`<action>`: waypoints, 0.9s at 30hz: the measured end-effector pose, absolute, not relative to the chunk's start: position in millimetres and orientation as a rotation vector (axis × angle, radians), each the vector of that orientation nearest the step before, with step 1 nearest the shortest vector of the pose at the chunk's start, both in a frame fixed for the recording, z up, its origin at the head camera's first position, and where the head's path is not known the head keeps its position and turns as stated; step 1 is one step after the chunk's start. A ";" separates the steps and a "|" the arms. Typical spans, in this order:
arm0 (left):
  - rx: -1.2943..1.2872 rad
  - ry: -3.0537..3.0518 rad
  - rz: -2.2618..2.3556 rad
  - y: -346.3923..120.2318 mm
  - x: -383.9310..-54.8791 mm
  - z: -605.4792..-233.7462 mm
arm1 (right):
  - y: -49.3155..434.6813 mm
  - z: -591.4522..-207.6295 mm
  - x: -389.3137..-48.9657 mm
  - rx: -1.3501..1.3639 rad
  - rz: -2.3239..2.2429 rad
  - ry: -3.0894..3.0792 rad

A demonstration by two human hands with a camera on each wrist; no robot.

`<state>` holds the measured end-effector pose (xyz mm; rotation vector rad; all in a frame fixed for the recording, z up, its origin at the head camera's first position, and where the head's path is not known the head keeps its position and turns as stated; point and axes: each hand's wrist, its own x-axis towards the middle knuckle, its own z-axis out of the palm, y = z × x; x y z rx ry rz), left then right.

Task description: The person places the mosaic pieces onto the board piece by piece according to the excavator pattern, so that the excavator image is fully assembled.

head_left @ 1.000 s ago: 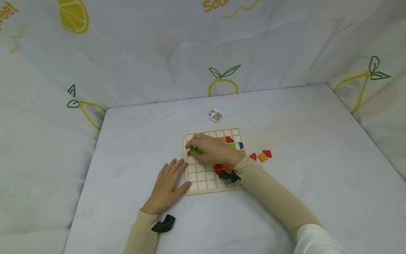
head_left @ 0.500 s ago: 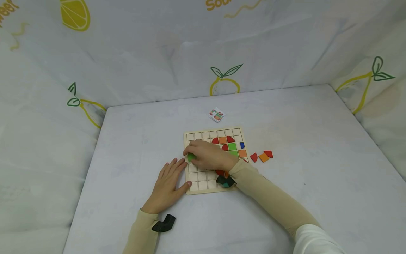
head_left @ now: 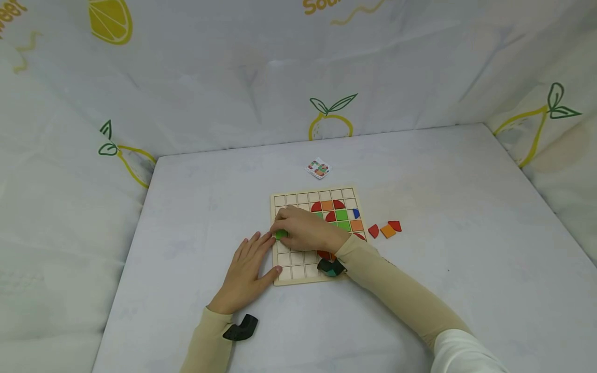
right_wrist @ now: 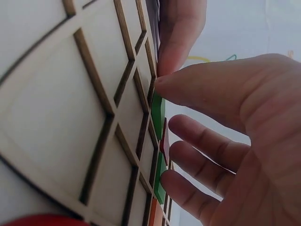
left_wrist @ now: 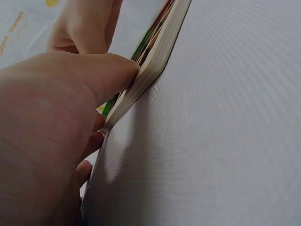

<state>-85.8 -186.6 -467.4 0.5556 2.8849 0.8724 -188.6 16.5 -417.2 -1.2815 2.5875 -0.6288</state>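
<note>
A square wooden grid board (head_left: 297,259) lies on the white table. At its left edge, my right hand (head_left: 305,229) reaches across and pinches a green tile (head_left: 281,234), down at a cell of the leftmost column. In the right wrist view the thumb touches this green tile (right_wrist: 158,115); the index finger's contact is hidden. My left hand (head_left: 245,274) is spread flat on the table, its thumb and fingertips against the board's left edge. Red quarter-round tiles (head_left: 339,205), orange squares (head_left: 327,206), green squares (head_left: 342,214) and a blue piece (head_left: 356,213) fill cells on the right; my right forearm covers some.
Beside the board's right edge lie a red quarter-round tile (head_left: 373,231), an orange square tile (head_left: 387,231) and another red tile (head_left: 395,226). Behind the board is a small pattern card (head_left: 318,168). A white printed curtain (head_left: 210,103) hangs around the table's far sides.
My right hand has moved slightly left and toward me on the board, and the green tile it pinches now sits lower. My left hand has stayed put.
</note>
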 end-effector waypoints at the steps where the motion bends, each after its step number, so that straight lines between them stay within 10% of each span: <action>1: 0.556 2.884 0.872 -186.6 -85.8 -467.2 | 16.7 -417.6 -188.8 -1.287 -0.623 2.591; 27: 0.547 2.879 0.876 -184.9 -85.5 -464.2 | 24.9 -415.2 -192.0 -1.190 -0.618 2.579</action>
